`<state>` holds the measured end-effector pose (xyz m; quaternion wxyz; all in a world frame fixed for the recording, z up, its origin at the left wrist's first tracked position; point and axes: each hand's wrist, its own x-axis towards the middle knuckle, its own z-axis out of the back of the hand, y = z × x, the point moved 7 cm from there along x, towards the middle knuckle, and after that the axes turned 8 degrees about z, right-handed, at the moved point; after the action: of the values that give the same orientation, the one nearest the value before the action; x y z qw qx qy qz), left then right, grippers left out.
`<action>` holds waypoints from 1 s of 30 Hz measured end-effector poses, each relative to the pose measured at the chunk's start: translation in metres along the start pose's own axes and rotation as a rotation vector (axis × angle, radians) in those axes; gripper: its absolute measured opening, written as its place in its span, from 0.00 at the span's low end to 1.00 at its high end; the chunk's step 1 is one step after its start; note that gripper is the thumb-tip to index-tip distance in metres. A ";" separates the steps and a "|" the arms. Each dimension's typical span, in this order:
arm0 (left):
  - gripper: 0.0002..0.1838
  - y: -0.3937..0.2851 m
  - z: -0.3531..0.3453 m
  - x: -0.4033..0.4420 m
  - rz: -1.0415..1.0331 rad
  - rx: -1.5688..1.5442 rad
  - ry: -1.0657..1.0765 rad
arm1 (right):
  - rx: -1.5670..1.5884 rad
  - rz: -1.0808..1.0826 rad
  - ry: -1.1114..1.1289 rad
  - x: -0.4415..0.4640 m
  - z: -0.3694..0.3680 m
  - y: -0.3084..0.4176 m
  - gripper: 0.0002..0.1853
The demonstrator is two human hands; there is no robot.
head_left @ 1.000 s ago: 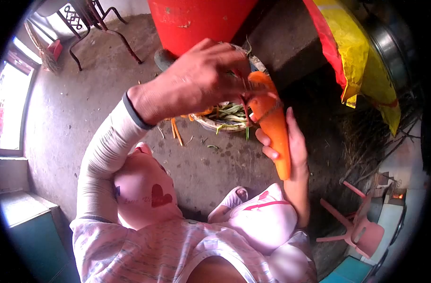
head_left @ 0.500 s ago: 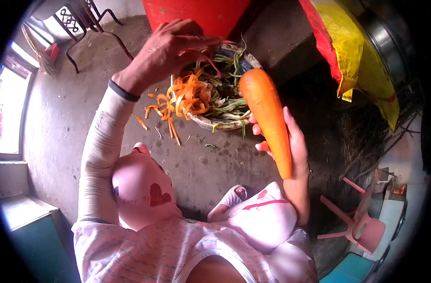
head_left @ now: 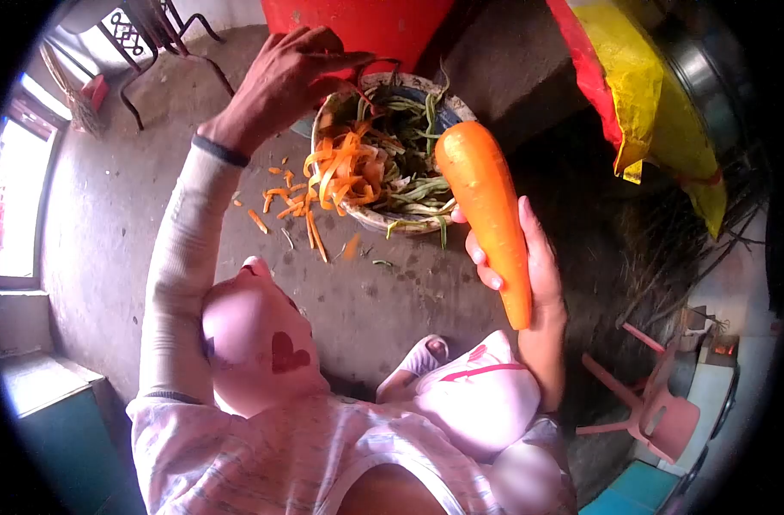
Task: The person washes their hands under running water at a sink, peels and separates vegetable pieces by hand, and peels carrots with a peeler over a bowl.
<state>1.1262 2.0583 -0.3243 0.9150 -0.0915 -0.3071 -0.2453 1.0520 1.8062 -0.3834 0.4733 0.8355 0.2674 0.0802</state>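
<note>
My right hand [head_left: 542,257] holds a large orange carrot [head_left: 488,202] by its lower, narrow part, with the thick end pointing up. The carrot's surface looks smooth and peeled. At the upper left, my left hand [head_left: 293,81] is closed on a thin red peeler [head_left: 364,86], above the edge of a round basin [head_left: 392,225]. Orange peel strips [head_left: 345,172] hang over the basin's left rim, and green bean-like scraps [head_left: 418,190] lie inside it. The peeler and the carrot are apart.
Behind the basin stands a red bucket [head_left: 358,30]. Small peel bits [head_left: 293,202] lie on the floor. A yellow and red bag [head_left: 637,94] hangs at the upper right, above dry twigs. A pink chair [head_left: 667,425] lies tipped at the lower right. A broom [head_left: 79,107] stands far left.
My left hand has moved from the carrot up and left with the peeler, uncovering the basin. The carrot has shifted slightly upward in my right hand's hold. A blurred orange bit now shows below the basin.
</note>
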 end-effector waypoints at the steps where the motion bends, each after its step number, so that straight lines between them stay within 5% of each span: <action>1: 0.25 -0.007 0.003 -0.001 -0.003 -0.051 -0.003 | 0.003 0.002 -0.022 0.002 0.001 0.000 0.28; 3: 0.25 -0.031 0.011 0.002 -0.033 -0.240 0.016 | 0.014 -0.005 -0.086 0.001 0.004 -0.003 0.28; 9: 0.21 -0.114 0.021 0.001 -0.307 -0.185 -0.021 | 0.033 0.006 -0.119 0.004 0.010 -0.009 0.27; 15: 0.22 -0.025 0.010 0.007 -0.092 0.117 -0.065 | 0.089 -0.015 0.014 -0.001 0.006 -0.004 0.30; 17: 0.23 -0.020 0.005 0.001 -0.050 -0.014 -0.050 | 0.066 -0.019 0.028 -0.002 0.002 0.001 0.31; 24: 0.23 -0.097 0.029 0.006 -0.224 -0.303 0.005 | -0.056 -0.022 -0.092 0.001 0.008 -0.008 0.32; 29: 0.20 -0.054 0.012 0.008 -0.104 -0.136 0.032 | -0.130 -0.027 -0.075 0.001 0.009 -0.007 0.33; 30: 0.20 -0.041 0.010 0.006 -0.095 0.148 0.016 | -0.126 -0.037 -0.042 0.001 0.007 -0.007 0.33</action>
<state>1.1044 2.0239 -0.3117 0.9090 -0.0071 -0.3209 -0.2658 1.0535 1.8040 -0.3930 0.5320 0.8004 0.2672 0.0706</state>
